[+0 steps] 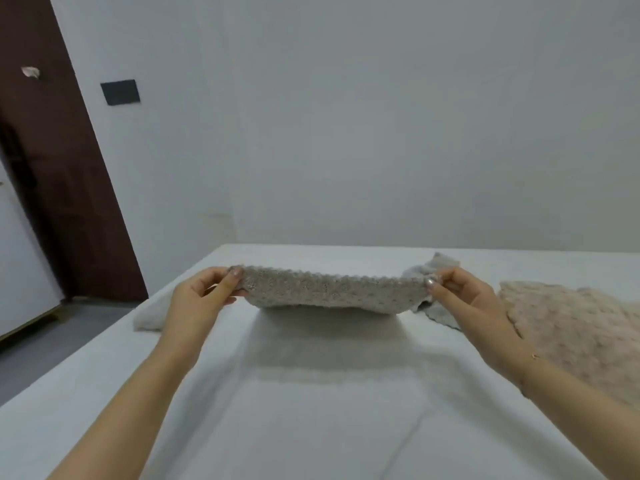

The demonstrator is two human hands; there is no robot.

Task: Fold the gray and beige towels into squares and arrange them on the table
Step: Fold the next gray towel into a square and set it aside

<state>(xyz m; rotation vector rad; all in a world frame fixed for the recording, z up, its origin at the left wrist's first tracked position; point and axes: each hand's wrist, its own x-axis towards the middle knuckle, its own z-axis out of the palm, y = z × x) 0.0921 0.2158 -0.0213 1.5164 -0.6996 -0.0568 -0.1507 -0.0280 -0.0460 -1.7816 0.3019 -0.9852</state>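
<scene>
A gray nubbly towel point(329, 291) hangs stretched flat a little above the white table point(311, 410), casting a shadow below it. My left hand point(204, 292) pinches its left corner and my right hand point(464, 294) pinches its right corner. A beige fluffy towel point(575, 327) lies spread on the table at the right, just beyond my right wrist. A light gray towel point(429, 268) lies crumpled behind my right hand, partly hidden by it. A pale towel point(150, 315) sits at the table's left edge, behind my left hand.
A white wall stands right behind the table's far edge. At the left are a dark brown door point(52, 168) and gray floor point(41, 348) beside the table's left edge. A dark wall plate point(120, 92) sits on the wall.
</scene>
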